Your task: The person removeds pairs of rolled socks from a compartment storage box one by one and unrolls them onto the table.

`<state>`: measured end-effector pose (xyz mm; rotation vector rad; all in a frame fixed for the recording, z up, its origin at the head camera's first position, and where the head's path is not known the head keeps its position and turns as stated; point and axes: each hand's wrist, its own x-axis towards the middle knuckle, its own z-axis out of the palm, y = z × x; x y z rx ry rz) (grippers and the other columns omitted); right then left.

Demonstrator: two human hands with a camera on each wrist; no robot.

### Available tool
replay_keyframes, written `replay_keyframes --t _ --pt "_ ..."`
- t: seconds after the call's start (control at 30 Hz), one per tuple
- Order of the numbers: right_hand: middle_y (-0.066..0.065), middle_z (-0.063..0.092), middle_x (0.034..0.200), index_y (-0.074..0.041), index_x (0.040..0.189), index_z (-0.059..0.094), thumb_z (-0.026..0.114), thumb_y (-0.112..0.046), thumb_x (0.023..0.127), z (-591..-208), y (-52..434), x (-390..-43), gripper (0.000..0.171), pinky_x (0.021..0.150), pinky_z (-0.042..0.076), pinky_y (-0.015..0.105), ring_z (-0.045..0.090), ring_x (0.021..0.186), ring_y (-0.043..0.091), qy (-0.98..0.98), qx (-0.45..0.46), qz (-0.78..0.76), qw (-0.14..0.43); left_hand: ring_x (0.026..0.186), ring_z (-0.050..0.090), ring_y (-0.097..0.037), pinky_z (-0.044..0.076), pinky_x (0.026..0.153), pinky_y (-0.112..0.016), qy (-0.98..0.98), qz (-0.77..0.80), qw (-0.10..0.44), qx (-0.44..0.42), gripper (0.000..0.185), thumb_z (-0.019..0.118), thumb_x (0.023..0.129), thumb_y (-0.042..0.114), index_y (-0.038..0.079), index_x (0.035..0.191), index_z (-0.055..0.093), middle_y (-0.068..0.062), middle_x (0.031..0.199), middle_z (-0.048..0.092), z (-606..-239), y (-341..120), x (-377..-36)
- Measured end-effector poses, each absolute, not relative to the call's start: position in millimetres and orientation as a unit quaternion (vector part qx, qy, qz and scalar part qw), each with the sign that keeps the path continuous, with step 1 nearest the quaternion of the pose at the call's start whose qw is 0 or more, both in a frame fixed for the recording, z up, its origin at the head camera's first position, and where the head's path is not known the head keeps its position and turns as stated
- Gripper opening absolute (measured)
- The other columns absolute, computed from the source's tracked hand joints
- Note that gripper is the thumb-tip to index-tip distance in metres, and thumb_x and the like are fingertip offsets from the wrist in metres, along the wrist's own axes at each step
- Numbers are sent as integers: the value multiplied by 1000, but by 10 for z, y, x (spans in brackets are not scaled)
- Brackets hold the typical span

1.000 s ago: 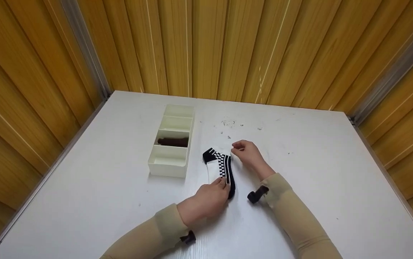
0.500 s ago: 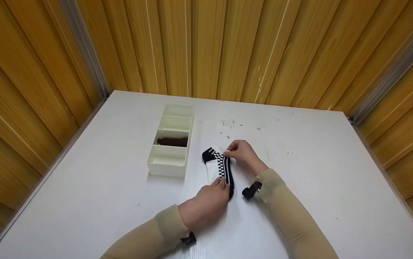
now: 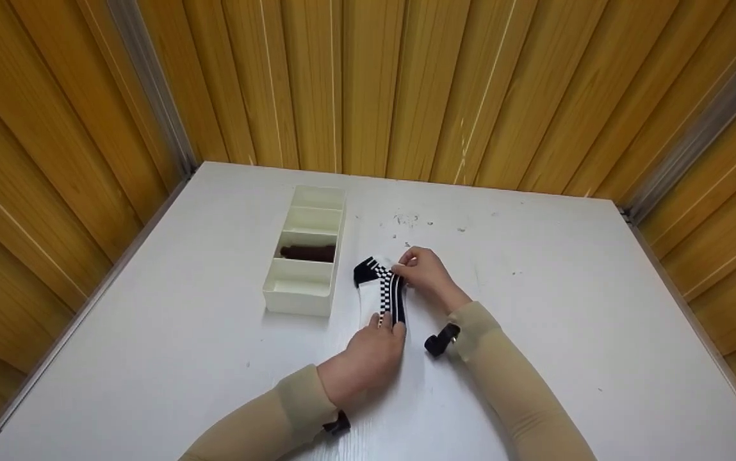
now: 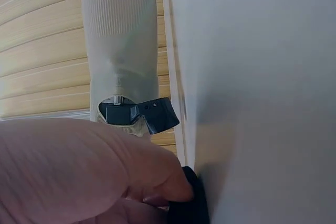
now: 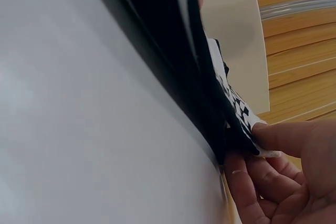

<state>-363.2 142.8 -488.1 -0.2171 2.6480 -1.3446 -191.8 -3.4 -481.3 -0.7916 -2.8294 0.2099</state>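
Sock (image 3: 385,294), far edge btwn R fingers (image 5: 269,178)

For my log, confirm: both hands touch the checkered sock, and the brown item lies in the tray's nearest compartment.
No: the head view shows the brown item in the second-nearest compartment of the tray. The left hand and right hand do touch the checkered sock.
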Motion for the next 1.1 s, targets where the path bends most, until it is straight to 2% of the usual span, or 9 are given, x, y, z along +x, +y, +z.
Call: replay_keyframes --t 0.1,0.23,0.47,0.6,0.73,0.83,1.1 --pt "-3 62 69 -5 90 63 74 -16 92 -4880 1404 -3620 16 55 47 20 57 58 7 883 -64 -455 92 111 72 -33 63 74 -33 -959 74 90 -258 24 67 91 16 4 107 53 -22 126 71 -4799 -24 -1896" --pt "-3 61 67 -4 89 64 75 -17 91 -4876 1386 -3614 16 55 48 20 57 57 7 881 -52 -460 101 111 72 -34 63 74 -33 -962 71 84 -249 19 63 95 13 3 107 53 -22 127 70 -4786 -14 -1868" --pt "0 68 77 5 109 74 73 -16 92 -4872 1374 -3629 27 58 51 19 60 62 7 873 -50 -471 117 112 72 -32 63 73 -33 -965 67 80 -243 16 59 96 12 3 107 52 -22 127 71 -4749 -23 -1862" --pt "-1 68 76 6 109 74 72 -14 93 -4862 1369 -3630 26 57 49 19 58 61 7 870 -59 -476 117 109 73 -30 63 70 -34 -965 63 72 -244 14 58 96 11 3 104 50 -21 122 72 -4690 -44 -1866" --pt "-3 67 74 4 109 73 70 -15 94 -4860 1359 -3636 24 56 47 20 58 61 8 867 -59 -482 110 109 73 -29 63 72 -35 -966 62 58 -246 28 59 96 10 -1 121 58 -20 124 72 -4622 -57 -1857" --pt "-2 66 72 2 110 72 70 -15 96 -4852 1352 -3649 23 55 48 21 59 59 9 856 -53 -501 112 116 70 -30 63 80 -34 -967 74 37 -242 42 58 99 11 3 140 58 -20 132 68 -4578 -49 -1843" --pt "0 74 81 1 114 69 67 -15 99 -4734 1437 -3619 22 60 55 22 66 65 7 826 -57 -548 119 131 63 -28 60 93 -31 -964 125 19 -234 47 53 105 16 13 151 52 -16 146 61 -4498 42 -1788"
